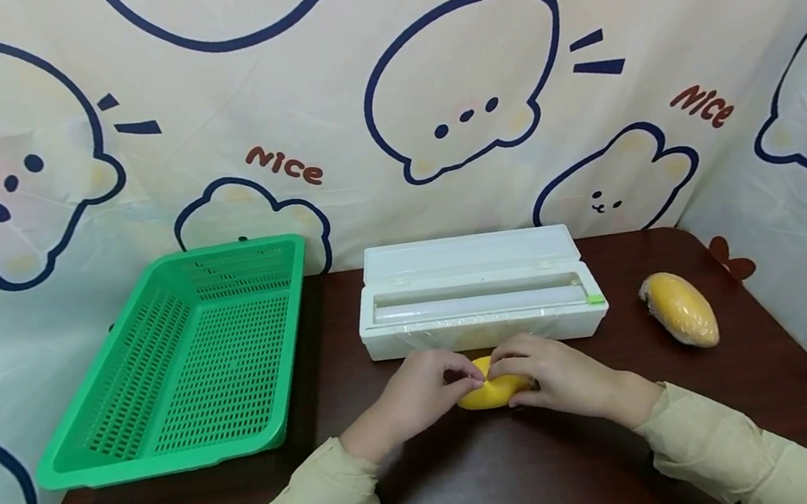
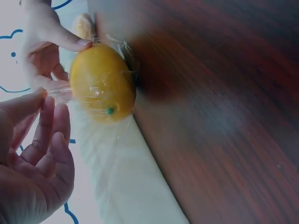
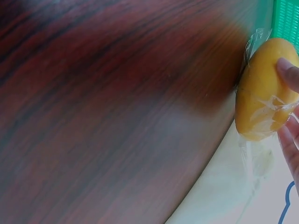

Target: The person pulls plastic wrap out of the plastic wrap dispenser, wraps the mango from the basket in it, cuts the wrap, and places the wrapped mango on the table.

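Note:
A yellow mango [image 1: 495, 397] lies on the table in front of the cling film box, with clear film partly over it. In the left wrist view, a green spot marks one end of the mango [image 2: 103, 79], and loose film bunches at its side. Thumb and index finger of my left hand [image 1: 421, 393] pinch a stretched strand of cling film [image 2: 58, 93], just off the fruit. My right hand [image 1: 570, 376] grips the mango from the other side, its thumb on the skin in the right wrist view. Film wrinkles across the lower part of the mango [image 3: 257, 93] there.
The white cling film box [image 1: 415, 343] stands behind my hands, lid raised, a film roll [image 1: 481, 304] inside. A green slotted basket [image 1: 292, 341] sits at the left. Another mango [image 1: 680, 309], wrapped in film, lies near the table's right edge. A patterned cloth hangs behind.

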{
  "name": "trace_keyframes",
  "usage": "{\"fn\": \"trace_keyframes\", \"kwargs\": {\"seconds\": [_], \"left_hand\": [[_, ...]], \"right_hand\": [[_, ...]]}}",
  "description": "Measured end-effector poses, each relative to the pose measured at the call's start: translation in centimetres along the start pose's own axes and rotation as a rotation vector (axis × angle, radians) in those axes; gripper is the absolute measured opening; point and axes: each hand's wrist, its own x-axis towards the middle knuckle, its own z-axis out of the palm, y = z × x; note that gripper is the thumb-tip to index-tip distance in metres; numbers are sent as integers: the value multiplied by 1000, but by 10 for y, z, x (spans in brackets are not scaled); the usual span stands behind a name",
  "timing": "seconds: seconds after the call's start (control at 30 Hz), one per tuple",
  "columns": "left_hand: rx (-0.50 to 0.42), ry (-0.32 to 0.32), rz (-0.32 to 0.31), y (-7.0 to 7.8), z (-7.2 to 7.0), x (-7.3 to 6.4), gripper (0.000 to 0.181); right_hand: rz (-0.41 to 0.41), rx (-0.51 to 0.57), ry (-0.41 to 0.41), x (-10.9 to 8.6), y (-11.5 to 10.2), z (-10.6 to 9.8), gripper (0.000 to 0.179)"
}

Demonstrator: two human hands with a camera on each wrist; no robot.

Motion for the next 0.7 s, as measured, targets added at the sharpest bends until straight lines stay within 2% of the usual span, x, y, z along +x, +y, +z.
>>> {"fn": "trace_keyframes", "kwargs": {"seconds": [0.2, 0.3, 0.53, 0.7], "left_hand": [[43, 13, -5, 0, 10, 13, 4], [12, 28, -28, -2, 13, 15, 5], [-70, 42, -62, -9, 18, 12, 35], [-96, 73, -63, -9, 19, 12, 34]], "right_hand": [[-11, -26, 31, -1, 0, -1, 47], [8, -32, 38, -2, -1, 0, 47], [135, -7, -16, -3, -4, -1, 49], [102, 3, 4, -3, -3, -1, 45]]}}
